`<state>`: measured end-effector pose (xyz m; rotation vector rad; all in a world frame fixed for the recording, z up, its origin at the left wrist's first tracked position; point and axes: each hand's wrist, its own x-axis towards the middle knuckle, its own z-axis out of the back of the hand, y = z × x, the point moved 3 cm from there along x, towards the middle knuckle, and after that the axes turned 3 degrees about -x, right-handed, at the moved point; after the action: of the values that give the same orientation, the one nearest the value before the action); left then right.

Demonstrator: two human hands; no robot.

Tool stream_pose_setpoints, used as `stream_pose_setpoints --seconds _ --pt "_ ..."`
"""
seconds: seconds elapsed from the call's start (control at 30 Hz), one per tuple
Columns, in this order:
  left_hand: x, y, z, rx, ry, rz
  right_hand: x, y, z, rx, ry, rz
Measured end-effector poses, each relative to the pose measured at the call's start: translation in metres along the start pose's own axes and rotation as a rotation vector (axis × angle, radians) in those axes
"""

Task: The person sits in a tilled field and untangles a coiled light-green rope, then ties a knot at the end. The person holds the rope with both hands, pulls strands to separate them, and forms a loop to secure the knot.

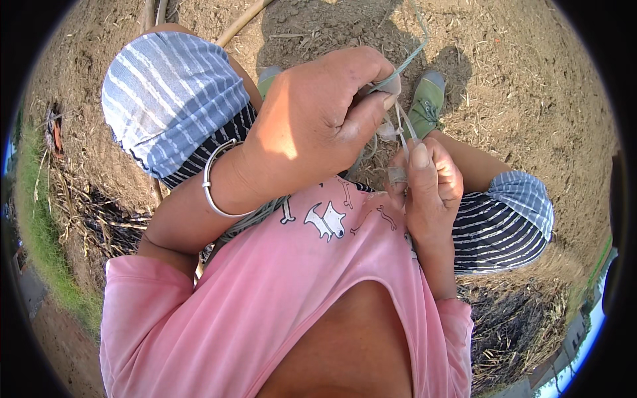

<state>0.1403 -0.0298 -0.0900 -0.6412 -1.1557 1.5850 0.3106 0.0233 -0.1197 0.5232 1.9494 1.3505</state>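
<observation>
My left hand (305,113), with a silver bangle on its wrist, is closed with thumb and fingers pinched together. It grips a pale green cord (413,56) that runs up and away to the top of the view. From the pinch, thin whitish strands (403,123) drop to my right hand (430,176), which pinches their lower end between thumb and fingers. A pale wrapping (397,174) sits round one of that hand's fingers. A loose clump of translucent strands (387,131) hangs between the hands; its exact form is partly hidden.
My knees, in striped cloth (174,86), are spread to both sides, and green shoes (428,96) rest on dry soil (531,99). Wooden poles (242,23) lie at the top left. Dry stalks (99,212) and grass (40,225) lie at the left.
</observation>
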Motion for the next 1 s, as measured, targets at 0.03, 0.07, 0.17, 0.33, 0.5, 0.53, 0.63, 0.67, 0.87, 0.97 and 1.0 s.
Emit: stream_pose_setpoints --seconds 0.03,0.07,0.17,0.33,0.5,0.53,0.63,0.67,0.87,0.97,1.0 --pt "0.0 -0.001 -0.001 0.077 -0.022 -0.096 -0.002 -0.001 0.001 0.026 -0.005 0.006" --pt "-0.001 -0.003 -0.001 0.156 -0.045 -0.191 -0.003 -0.002 0.0 -0.029 -0.007 0.024" --pt "-0.001 -0.005 0.0 0.232 -0.113 -0.224 -0.008 -0.001 -0.002 -0.192 0.04 0.09" --pt "0.002 -0.003 0.005 0.033 -0.087 0.029 -0.01 -0.001 -0.004 -0.287 0.107 0.108" --pt "0.003 0.009 0.002 -0.342 0.061 0.17 -0.001 -0.007 0.007 -0.115 -0.038 -0.078" --pt "0.002 0.01 0.001 -0.365 0.111 0.197 0.002 -0.006 0.008 -0.089 -0.075 -0.063" --pt "0.0 0.012 -0.004 -0.399 0.176 0.183 0.011 -0.004 0.018 -0.214 -0.16 0.112" --pt "0.0 0.012 -0.005 -0.407 0.188 0.159 0.016 -0.002 0.02 -0.283 -0.235 0.204" --pt "0.001 0.012 -0.008 -0.345 0.265 0.127 0.019 0.017 0.01 -0.013 -0.009 0.144" --pt "0.003 0.009 -0.008 -0.283 0.251 0.063 0.017 0.013 -0.002 0.076 -0.01 -0.027" --pt "0.003 0.01 -0.008 -0.342 0.255 0.156 0.017 0.012 -0.004 0.107 -0.016 -0.052"
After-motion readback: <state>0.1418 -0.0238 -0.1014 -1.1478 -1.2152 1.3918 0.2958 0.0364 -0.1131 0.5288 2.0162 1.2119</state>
